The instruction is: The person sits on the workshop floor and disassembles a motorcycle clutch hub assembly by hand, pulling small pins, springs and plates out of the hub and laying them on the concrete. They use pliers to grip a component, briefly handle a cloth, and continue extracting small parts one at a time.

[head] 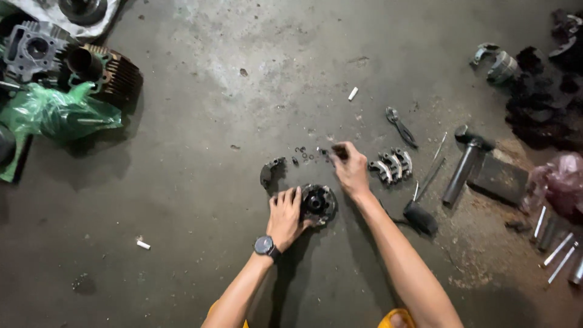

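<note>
I see my left hand (pixel 285 215) lying flat and spread on the concrete floor (pixel 200 182), fingers resting against the left rim of a round dark metal hub (pixel 318 203) that sits on the floor just in front of me. A dark wristwatch (pixel 265 245) is on that wrist. My right hand (pixel 351 170) is raised a little farther out and to the right of the hub, its fingers pinched narrow around a small dark part (pixel 340 152); I cannot tell what that part is.

Just left of the pinched part lies a scatter of small rings and washers (pixel 305 153), and left of those a curved dark metal piece (pixel 270 172). Right of my right hand sits a set of curved silver shoes (pixel 393 165), close to it but apart. Farther right lie a pair of pliers (pixel 400 127), a hammer (pixel 464 164), and a dark-handled tool (pixel 421 214) near my right forearm.

At the far left corner I see a finned engine cylinder (pixel 112 73) beside a green plastic bag (pixel 54 112). A few metal rods (pixel 559 246) lie at the right edge, near a pink bag (pixel 562 179).
</note>
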